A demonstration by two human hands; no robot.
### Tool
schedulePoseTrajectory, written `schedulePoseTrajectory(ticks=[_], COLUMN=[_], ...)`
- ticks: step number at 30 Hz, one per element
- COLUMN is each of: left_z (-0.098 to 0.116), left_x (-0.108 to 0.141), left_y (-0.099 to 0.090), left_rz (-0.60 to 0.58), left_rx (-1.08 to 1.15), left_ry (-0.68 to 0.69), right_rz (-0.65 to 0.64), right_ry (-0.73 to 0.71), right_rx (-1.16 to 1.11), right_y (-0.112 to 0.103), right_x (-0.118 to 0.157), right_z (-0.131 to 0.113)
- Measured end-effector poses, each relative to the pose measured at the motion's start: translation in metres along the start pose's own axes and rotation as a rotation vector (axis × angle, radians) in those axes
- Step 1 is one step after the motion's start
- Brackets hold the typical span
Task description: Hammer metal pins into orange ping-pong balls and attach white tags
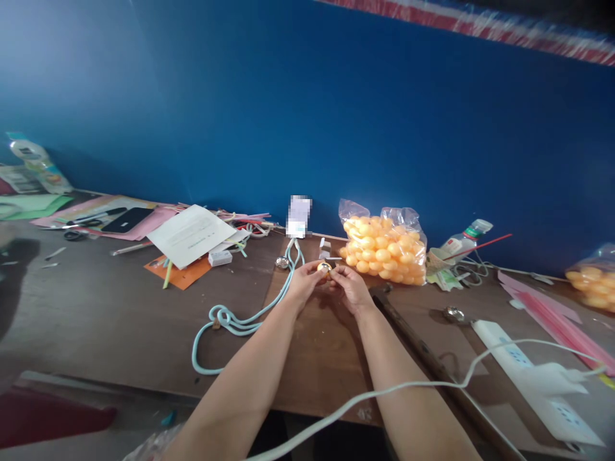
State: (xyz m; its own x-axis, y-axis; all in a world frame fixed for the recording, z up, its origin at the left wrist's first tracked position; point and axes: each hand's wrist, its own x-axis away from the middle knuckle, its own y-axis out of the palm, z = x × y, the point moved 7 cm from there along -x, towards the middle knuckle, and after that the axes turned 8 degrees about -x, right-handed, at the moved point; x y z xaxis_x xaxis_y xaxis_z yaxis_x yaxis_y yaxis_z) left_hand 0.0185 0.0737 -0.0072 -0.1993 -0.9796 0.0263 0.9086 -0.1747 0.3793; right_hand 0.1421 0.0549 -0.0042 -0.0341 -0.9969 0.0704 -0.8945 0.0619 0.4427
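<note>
Both of my hands meet over the brown table in front of the blue wall. Between their fingertips is a small shiny gold and silver round piece [324,268]. My left hand [305,282] pinches its left side, and my right hand [350,287] has its fingers on the right side. A light blue cord [235,325] lies looped left of my left hand, with a silver round object [282,262] beside it. Behind my right hand sits a clear bag of orange balls [384,248]. A small white object [325,248] stands just behind the piece.
A white power strip [500,346] lies at right, near another silver object [453,314]. A white cable [398,387] crosses over my right forearm. Papers [191,235], scissors and a black phone [129,220] lie at left. A bottle [464,241] stands at back right.
</note>
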Motion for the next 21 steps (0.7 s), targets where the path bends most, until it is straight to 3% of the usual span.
schedulePoseTrajectory(ticks=[11, 17, 21], left_z=[-0.0008, -0.0047, -0.0053], left_x=[0.0006, 0.0007, 0.0009], left_y=[0.0012, 0.0003, 0.0014], left_rz=[-0.026, -0.021, -0.046], left_rx=[0.039, 0.151, 0.154], left_ry=[-0.045, -0.108, -0.105], right_rz=[-0.023, -0.026, -0.013], right_ry=[-0.077, 0.038, 0.032], right_rx=[0.075, -0.094, -0.111], right_y=[0.0027, 0.0039, 0.0037], right_x=[-0.0001, 0.0005, 0.0004], right_z=[-0.0023, 0.0041, 0.0043])
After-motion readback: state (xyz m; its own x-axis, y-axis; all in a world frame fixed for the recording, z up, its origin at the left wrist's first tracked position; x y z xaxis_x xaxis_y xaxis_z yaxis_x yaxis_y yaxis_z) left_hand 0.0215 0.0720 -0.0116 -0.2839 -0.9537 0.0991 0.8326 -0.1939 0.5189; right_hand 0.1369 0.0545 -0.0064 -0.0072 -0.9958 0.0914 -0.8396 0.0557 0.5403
